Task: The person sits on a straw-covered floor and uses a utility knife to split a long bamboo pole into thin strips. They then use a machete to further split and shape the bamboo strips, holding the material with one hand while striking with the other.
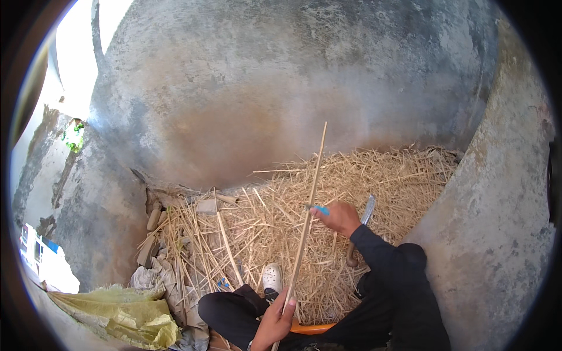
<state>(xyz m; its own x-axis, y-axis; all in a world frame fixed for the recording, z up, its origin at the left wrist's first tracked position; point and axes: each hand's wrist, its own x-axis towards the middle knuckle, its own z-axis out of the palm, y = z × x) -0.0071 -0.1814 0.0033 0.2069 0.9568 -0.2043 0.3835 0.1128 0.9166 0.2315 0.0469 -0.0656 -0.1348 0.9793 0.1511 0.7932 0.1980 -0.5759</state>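
A long, pale bamboo strip (299, 257) slants up and away from my lap, its narrow tip standing against the wall. My left hand (275, 323) is closed around its near end. Farther up, my right hand (341, 218) grips a small blue-handled tool (319, 209). The tool's dark end meets the strip, and its exact kind is too small to tell. Just beyond my right wrist lies a large knife with a shiny blade (368, 209). Its curved wooden handle (352, 256) shows on the near side of my forearm, which covers the middle.
Shavings (380, 175) are heaped before me up to the stained concrete wall (263, 76). Loose bamboo strips (228, 245) lie to the left, near crumpled cloth (167, 275) and a yellowish sack (123, 313). A sloping wall (480, 234) rises close on my right. My white shoe (272, 276) rests among the shavings.
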